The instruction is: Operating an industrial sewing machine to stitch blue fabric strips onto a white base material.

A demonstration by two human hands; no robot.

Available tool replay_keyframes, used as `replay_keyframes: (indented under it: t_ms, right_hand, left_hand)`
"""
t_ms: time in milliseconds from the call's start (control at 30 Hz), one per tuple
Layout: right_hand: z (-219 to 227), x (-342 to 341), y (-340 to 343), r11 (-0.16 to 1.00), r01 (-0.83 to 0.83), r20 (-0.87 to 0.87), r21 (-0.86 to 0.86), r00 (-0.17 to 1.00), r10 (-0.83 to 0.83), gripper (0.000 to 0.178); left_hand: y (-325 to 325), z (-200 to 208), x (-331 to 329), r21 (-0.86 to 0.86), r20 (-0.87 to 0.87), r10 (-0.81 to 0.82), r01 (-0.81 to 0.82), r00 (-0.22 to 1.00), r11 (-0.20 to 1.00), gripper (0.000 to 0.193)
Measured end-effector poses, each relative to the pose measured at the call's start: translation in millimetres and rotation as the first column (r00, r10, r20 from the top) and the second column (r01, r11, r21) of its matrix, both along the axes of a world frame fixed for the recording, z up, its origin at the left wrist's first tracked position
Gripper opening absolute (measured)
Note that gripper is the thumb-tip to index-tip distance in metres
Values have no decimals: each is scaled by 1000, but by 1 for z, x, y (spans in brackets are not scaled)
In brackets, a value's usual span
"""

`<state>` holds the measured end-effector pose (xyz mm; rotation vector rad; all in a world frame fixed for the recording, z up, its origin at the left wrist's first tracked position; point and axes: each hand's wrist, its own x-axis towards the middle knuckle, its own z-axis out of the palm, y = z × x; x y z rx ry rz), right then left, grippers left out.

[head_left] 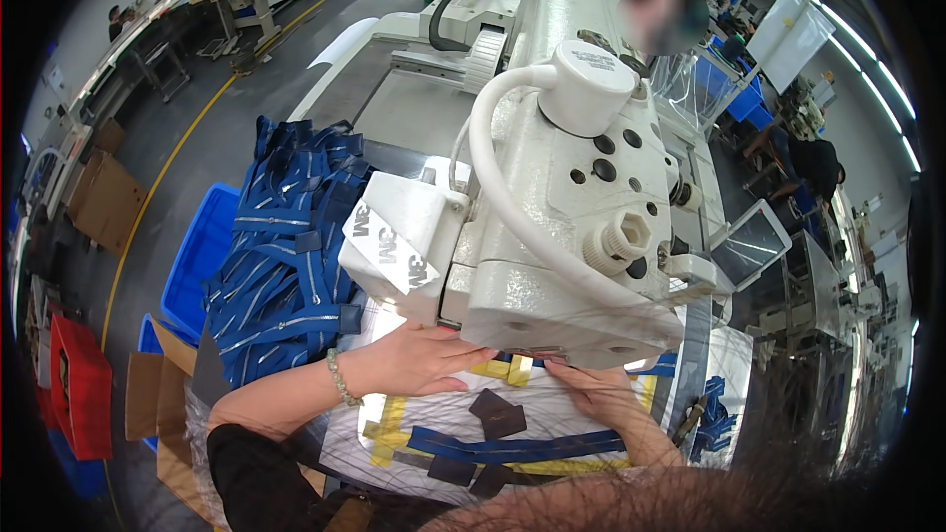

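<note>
Both my hands lie at the front of a large white industrial sewing machine, under its head. My left hand, with a beaded bracelet at the wrist, rests flat, fingers stretched out and thumb apart. On the other side, my right hand reaches in with extended fingers; the tips are partly hidden by the head. Between them, yellow tape marks the white work surface, and a bit of blue fabric shows. Nearer me lie a blue zipper strip and a dark square patch, with more dark patches beside it.
A big heap of blue zipper strips is piled left of the machine, beside a blue bin and an open cardboard box. Small scissors or snips and blue scraps lie right. A screen stands farther right; another person sits beyond.
</note>
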<state>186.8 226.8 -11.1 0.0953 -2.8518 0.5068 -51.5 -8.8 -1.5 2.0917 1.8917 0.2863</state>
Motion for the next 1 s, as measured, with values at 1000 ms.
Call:
replay_keyframes:
  t_ms: [1000]
  right_hand:
    - [9, -71, -21, 301, -225, -34, 927, 748, 663, 17]
  left_hand:
    - [7, -9, 2, 267, -50, -6, 19, 999, 964, 47]
